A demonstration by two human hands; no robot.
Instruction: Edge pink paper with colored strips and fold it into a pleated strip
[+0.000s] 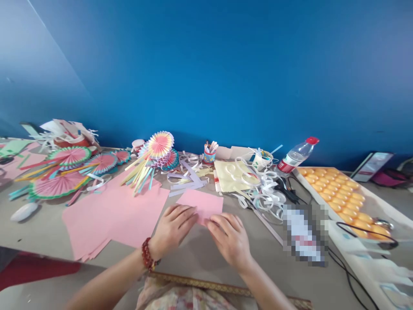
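Note:
A small pink paper sheet (200, 202) lies on the grey table (200, 254) straight ahead of me. My left hand (172, 228), with a red bead bracelet on the wrist, pinches the sheet's near edge, fingers curled on it. My right hand (229, 239) presses the same near edge from the right, fingers bent over the paper. A stack of larger pink sheets (112, 219) lies just left of my left hand.
Folded paper fans (69, 165) and a pastel rosette with streamers (158, 148) crowd the back left. White paper curls (261, 189), a yellow sheet (230, 174), a pen cup (209, 154) and a water bottle (297, 154) sit behind. An orange bubble tray (342, 193) and black cables (348, 271) lie right.

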